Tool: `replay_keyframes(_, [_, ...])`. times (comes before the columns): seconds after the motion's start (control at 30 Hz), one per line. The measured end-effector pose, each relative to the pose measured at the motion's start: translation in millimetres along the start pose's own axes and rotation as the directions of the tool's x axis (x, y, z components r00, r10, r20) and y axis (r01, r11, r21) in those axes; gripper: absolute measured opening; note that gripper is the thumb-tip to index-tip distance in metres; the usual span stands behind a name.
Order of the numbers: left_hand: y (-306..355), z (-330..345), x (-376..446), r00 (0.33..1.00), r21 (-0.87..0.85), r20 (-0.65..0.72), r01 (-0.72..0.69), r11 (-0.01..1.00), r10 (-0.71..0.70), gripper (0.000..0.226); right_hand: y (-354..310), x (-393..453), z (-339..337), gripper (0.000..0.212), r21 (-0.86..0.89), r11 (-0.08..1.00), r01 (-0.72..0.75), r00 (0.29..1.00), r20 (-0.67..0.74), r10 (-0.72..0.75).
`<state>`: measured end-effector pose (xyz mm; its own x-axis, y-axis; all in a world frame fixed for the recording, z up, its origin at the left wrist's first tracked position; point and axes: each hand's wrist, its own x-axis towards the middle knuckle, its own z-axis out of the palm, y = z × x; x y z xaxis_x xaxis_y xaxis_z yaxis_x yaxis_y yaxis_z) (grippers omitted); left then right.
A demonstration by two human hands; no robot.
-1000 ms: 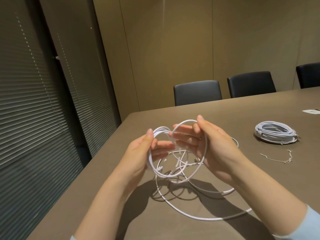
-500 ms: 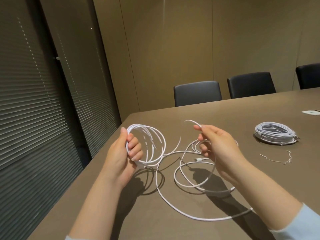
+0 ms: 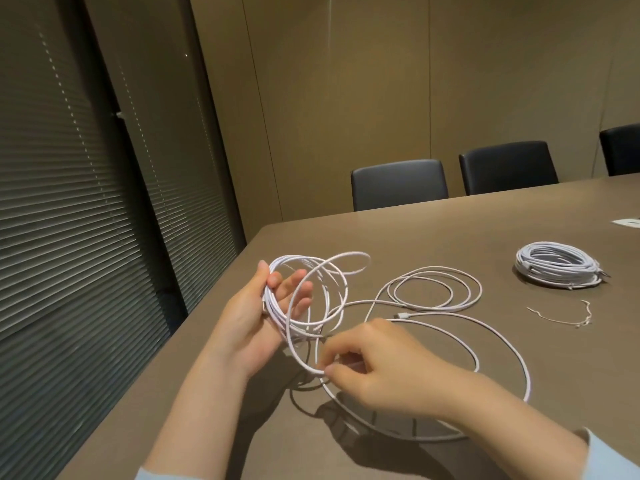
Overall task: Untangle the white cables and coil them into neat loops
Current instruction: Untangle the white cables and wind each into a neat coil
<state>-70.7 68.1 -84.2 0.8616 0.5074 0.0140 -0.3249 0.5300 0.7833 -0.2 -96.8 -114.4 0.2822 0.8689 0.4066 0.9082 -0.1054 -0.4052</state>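
My right hand (image 3: 377, 368) pinches one strand of the white cable (image 3: 498, 344) just above the worktop (image 3: 433, 237). Beyond it, my left hand (image 3: 263, 313), fingers loosely extended, holds the gathered coil (image 3: 311, 296). Farther across the worktop lie loose loops (image 3: 433, 289) and a finished bundle (image 3: 557, 265).

**Brown desk with loose and coiled cable**

The desk (image 3: 433, 244) is a long brown surface whose near left corner sits by the blinds. Loose turns of white cable (image 3: 433, 289) lie on it toward the left end, several small rings farther in and one large loop nearer the front edge. Well apart, toward the right edge, rests a neat coiled bundle (image 3: 557, 265). Just in front of that lies a thin twist tie (image 3: 561, 318). A small white card (image 3: 631, 222) sits at the far right edge.
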Motion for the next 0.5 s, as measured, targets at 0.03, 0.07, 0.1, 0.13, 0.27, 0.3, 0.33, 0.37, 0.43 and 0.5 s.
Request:
replay_keyframes(0.03, [1.0,-0.8,-0.3,1.000,-0.010,0.011,0.011,1.000,-0.011,0.042,0.2,-0.1,-0.9,0.009,-0.003,1.000,-0.020,1.000,0.020,0.020])
replay_keyframes(0.07, [1.7,-0.6,-0.8,0.999,-0.014,0.023,0.023,1.000,-0.023,0.041,0.4,-0.3,-1.8,0.010,-0.008,0.999,-0.045,0.998,0.044,0.045])
replay_keyframes(0.1, [2.3,0.0,-1.6,0.999,-0.010,0.032,0.033,0.999,-0.032,0.041,0.3,-0.6,-2.3,0.011,-0.023,0.997,-0.071,0.995,0.068,0.073])
replay_keyframes(0.13, [2.5,0.6,-2.4,0.999,0.006,0.037,0.035,0.999,-0.035,0.041,0.7,-0.6,-2.1,0.012,-0.042,0.994,-0.102,0.991,0.087,0.105])
replay_keyframes(0.27, [2.2,5.1,-7.2,0.997,0.078,0.076,0.016,0.997,-0.022,0.042,8.4,1.3,-1.6,0.015,-0.027,0.962,-0.270,0.955,0.122,0.272])
replay_keyframes(0.3, [1.9,6.2,-8.5,0.997,0.100,0.081,0.005,0.995,-0.013,0.044,13.2,2.4,-2.3,0.015,0.032,0.939,-0.343,0.932,0.135,0.336])
replay_keyframes(0.33, [2.0,7.0,-9.7,0.996,0.127,0.085,-0.010,0.992,-0.001,0.046,18.6,3.3,-3.5,0.015,0.103,0.906,-0.411,0.907,0.141,0.396])
replay_keyframes(0.37, [2.1,7.7,-10.7,0.996,0.158,0.090,-0.024,0.987,0.010,0.047,24.8,4.1,-5.1,0.016,0.152,0.874,-0.462,0.886,0.120,0.447])
replay_keyframes(0.43, [2.7,7.4,-11.5,0.995,0.237,0.102,-0.037,0.971,0.013,0.045,37.0,6.5,-10.2,0.020,0.143,0.857,-0.496,0.867,0.016,0.499])
replay_keyframes(0.5, [2.9,6.7,-12.0,0.991,0.294,0.135,-0.035,0.955,-0.005,0.042,47.9,9.5,-14.0,0.019,0.050,0.862,-0.504,0.855,-0.107,0.507])
